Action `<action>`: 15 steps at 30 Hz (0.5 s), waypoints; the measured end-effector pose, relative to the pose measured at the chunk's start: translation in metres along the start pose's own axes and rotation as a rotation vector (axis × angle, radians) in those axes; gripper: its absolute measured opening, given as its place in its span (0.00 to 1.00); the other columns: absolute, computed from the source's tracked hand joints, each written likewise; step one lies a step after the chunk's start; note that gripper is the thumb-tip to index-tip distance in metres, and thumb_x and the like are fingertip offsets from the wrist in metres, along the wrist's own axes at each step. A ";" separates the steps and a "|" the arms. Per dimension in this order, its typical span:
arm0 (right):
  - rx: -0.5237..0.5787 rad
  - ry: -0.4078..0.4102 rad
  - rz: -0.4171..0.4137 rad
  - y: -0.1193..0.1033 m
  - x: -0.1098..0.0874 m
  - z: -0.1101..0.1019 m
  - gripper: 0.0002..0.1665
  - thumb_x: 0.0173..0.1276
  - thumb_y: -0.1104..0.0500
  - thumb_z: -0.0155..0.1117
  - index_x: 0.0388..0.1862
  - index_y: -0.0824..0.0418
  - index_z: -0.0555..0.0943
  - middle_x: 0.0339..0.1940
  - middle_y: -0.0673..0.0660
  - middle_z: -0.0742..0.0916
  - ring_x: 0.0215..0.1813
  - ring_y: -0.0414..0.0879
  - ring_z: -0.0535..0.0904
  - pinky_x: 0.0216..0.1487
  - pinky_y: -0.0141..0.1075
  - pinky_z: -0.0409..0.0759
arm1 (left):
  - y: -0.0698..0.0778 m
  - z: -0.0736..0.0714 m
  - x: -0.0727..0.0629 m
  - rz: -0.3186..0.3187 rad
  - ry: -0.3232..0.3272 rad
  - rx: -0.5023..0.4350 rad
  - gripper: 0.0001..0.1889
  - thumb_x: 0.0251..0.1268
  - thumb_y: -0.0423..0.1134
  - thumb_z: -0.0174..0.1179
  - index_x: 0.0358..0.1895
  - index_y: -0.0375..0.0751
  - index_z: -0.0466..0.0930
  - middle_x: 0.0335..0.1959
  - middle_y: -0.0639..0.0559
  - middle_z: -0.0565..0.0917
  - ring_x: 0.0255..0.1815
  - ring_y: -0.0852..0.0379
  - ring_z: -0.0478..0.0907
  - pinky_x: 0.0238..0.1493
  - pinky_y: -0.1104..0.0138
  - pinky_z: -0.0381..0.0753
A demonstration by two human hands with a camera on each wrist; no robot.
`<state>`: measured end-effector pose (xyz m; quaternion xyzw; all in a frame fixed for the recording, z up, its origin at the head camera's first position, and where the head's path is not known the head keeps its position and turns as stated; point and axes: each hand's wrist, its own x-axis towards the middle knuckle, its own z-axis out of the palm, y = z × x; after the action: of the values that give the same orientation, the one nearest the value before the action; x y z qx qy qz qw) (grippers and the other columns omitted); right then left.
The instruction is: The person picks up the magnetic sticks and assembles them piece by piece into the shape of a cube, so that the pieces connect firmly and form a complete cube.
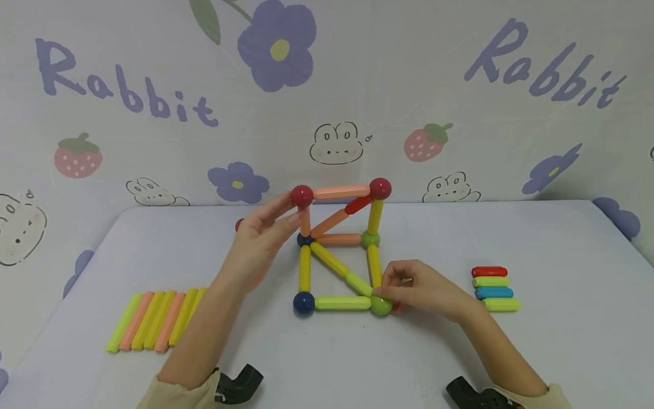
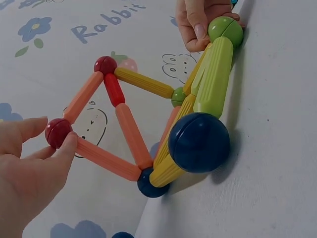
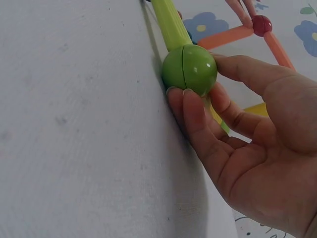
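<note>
A frame of magnetic building sticks and balls stands in the middle of the table. My left hand pinches the red ball at its upper left corner between thumb and fingers. At the lower right corner, my right hand grips the green ball, fingertips around its side. A light green stick joins that ball to a dark blue ball. Higher up, an orange stick links the held red ball to another red ball. Yellow sticks form the lower sides, and two-piece diagonals cross both squares.
A row of green, orange and yellow sticks lies on the left of the table, partly behind the left forearm. Several short sticks are stacked at the right. A red ball peeks out behind the left hand. A printed cloth hangs behind.
</note>
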<state>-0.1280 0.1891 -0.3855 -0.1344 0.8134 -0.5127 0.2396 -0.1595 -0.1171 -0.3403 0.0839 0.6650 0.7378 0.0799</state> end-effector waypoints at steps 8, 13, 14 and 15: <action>-0.003 0.073 -0.016 0.003 0.003 0.003 0.11 0.76 0.58 0.68 0.43 0.65 0.79 0.34 0.55 0.83 0.31 0.48 0.83 0.35 0.34 0.87 | 0.004 -0.003 0.000 -0.020 -0.036 -0.056 0.31 0.82 0.29 0.53 0.83 0.38 0.59 0.81 0.48 0.67 0.76 0.48 0.73 0.72 0.65 0.74; -0.023 0.180 -0.031 0.007 0.007 0.008 0.13 0.76 0.59 0.68 0.49 0.65 0.76 0.37 0.57 0.85 0.26 0.48 0.80 0.29 0.33 0.84 | 0.011 -0.012 -0.004 -0.046 -0.018 0.004 0.30 0.83 0.31 0.52 0.83 0.36 0.58 0.81 0.43 0.66 0.75 0.49 0.75 0.72 0.65 0.74; -0.025 0.196 -0.035 0.007 0.008 0.009 0.14 0.76 0.59 0.68 0.51 0.66 0.76 0.38 0.58 0.86 0.26 0.48 0.80 0.29 0.33 0.84 | 0.013 -0.014 -0.005 -0.052 -0.008 0.017 0.30 0.84 0.32 0.52 0.83 0.36 0.58 0.80 0.42 0.66 0.74 0.50 0.76 0.72 0.65 0.74; -0.020 0.210 -0.039 0.008 0.009 0.009 0.15 0.76 0.59 0.68 0.53 0.66 0.75 0.39 0.59 0.87 0.26 0.48 0.80 0.29 0.33 0.84 | 0.015 -0.016 -0.007 -0.057 0.002 0.023 0.29 0.84 0.32 0.52 0.83 0.36 0.59 0.80 0.42 0.67 0.74 0.51 0.76 0.71 0.65 0.75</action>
<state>-0.1303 0.1813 -0.3981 -0.0982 0.8364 -0.5203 0.1419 -0.1566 -0.1357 -0.3275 0.0649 0.6755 0.7277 0.0993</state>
